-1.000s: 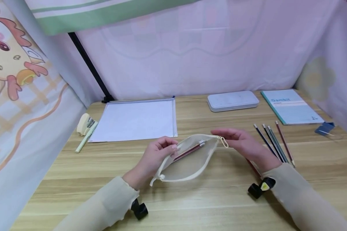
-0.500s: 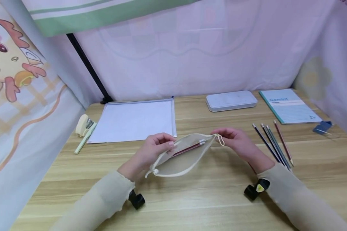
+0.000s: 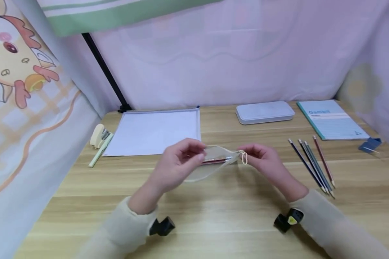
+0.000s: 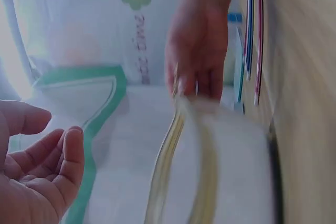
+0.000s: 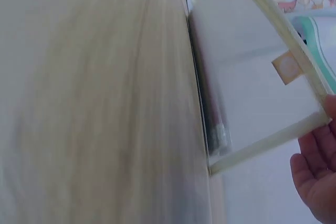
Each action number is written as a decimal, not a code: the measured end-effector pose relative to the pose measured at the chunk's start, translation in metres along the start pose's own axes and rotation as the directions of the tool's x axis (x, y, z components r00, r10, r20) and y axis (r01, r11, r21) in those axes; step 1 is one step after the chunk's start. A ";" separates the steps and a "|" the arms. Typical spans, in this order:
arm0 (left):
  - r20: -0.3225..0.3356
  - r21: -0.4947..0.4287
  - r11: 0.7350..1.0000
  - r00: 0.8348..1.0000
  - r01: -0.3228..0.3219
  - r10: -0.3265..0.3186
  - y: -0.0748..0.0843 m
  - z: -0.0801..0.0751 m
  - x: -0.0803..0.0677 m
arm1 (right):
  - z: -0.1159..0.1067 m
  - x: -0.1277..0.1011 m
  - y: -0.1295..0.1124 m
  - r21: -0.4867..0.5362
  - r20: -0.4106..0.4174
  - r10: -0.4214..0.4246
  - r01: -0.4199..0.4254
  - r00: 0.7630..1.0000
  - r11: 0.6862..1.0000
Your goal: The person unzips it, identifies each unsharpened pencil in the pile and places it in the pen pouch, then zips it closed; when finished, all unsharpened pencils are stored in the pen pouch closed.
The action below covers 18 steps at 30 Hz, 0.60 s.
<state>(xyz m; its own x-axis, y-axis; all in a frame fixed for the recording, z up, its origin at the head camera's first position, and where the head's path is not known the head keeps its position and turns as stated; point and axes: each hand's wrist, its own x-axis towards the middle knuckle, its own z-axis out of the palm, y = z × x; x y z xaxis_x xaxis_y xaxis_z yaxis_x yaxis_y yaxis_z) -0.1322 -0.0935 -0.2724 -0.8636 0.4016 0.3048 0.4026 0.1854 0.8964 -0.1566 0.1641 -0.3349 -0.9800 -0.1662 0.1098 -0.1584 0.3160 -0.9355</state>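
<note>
A translucent zip pouch (image 3: 199, 175) with cream edges hangs close over the table, its mouth gaping. Inside lie pencils (image 3: 215, 161) with pale eraser ends pointing right; the right wrist view shows them along the pouch's bottom edge (image 5: 210, 87). My right hand (image 3: 269, 165) pinches the pouch's right corner, where a cream loop pull (image 3: 244, 157) dangles. My left hand (image 3: 173, 165) is at the pouch's left side and overlaps it in the head view. The left wrist view shows that left hand (image 4: 42, 174) with thumb and bent fingers apart, nothing between them.
Several loose pencils (image 3: 314, 167) lie to the right of my right hand. Behind are a white zip folder (image 3: 152, 133), a pale pencil case (image 3: 265, 112) and a notebook (image 3: 332, 120). A stapler (image 3: 98, 136) and a light green pen (image 3: 100, 150) sit at left, a small blue item (image 3: 370, 144) at right.
My left hand has let go of the pouch's left edge and risen slightly to the right. The pouch mouth looks narrower. My right hand keeps its pinch on the corner.
</note>
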 end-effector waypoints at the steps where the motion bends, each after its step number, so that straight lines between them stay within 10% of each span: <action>1: 0.011 -0.002 1.000 1.000 0.011 -0.011 0.001 0.008 0.003 | 0.002 -0.001 -0.002 -0.005 -0.014 0.001 -0.001 1.000 1.000; 10: 0.027 0.102 0.995 1.000 0.003 -0.006 -0.019 0.056 0.027 | 0.016 -0.007 -0.011 -0.008 -0.067 -0.021 0.020 0.998 1.000; 18: 0.045 0.251 0.967 0.998 -0.046 0.035 -0.025 0.067 0.037 | 0.020 -0.007 -0.011 -0.021 -0.083 -0.002 0.000 0.997 1.000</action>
<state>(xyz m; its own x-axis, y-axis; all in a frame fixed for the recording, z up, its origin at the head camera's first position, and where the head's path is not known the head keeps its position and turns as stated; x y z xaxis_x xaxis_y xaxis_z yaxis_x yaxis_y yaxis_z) -0.1536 -0.0233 -0.3057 -0.8343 0.4479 0.3214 0.5047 0.3860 0.7722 -0.1453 0.1432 -0.3319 -0.9863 -0.0888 0.1390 -0.1610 0.3357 -0.9281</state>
